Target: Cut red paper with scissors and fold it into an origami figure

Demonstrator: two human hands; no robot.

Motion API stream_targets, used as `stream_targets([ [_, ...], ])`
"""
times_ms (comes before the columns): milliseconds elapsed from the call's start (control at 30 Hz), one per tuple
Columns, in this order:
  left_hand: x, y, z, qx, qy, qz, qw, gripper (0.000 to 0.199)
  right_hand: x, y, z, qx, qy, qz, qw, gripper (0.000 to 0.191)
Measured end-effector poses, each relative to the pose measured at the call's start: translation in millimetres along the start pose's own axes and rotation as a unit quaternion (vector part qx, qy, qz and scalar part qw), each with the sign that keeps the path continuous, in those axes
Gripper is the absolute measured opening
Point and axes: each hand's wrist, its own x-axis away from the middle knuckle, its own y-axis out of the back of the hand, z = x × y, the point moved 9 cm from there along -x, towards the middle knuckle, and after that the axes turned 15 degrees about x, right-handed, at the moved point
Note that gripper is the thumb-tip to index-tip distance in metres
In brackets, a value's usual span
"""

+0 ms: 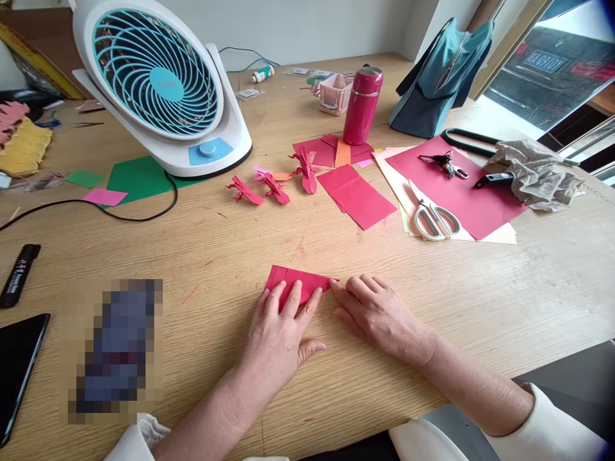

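A folded piece of red paper (307,280) lies on the wooden table in front of me. My left hand (283,320) rests flat on it with the fingers spread and the thumb out to the side, covering its lower part. My right hand (379,314) touches the paper's pointed right corner with the index fingertip, its other fingers curled beneath the palm. Behind the paper stand several small folded red figures (305,169). Red paper sheets (362,196) lie to their right.
A white fan (166,83) stands at the back left, its black cable on the table. Scissors (432,214), keys (446,165) and crumpled paper (538,173) lie right. A magenta bottle (364,105) and blue bag (437,83) stand behind. A marker (20,275) and black device (19,365) lie left.
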Motion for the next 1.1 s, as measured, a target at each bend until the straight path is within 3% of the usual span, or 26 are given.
stream_targets([
  [1100,-0.6,-4.8,3.8,-0.013,0.016,0.060,0.998,0.080,1.0,-2.9,-5.1,-0.019,-0.013,0.001,1.000,0.033],
])
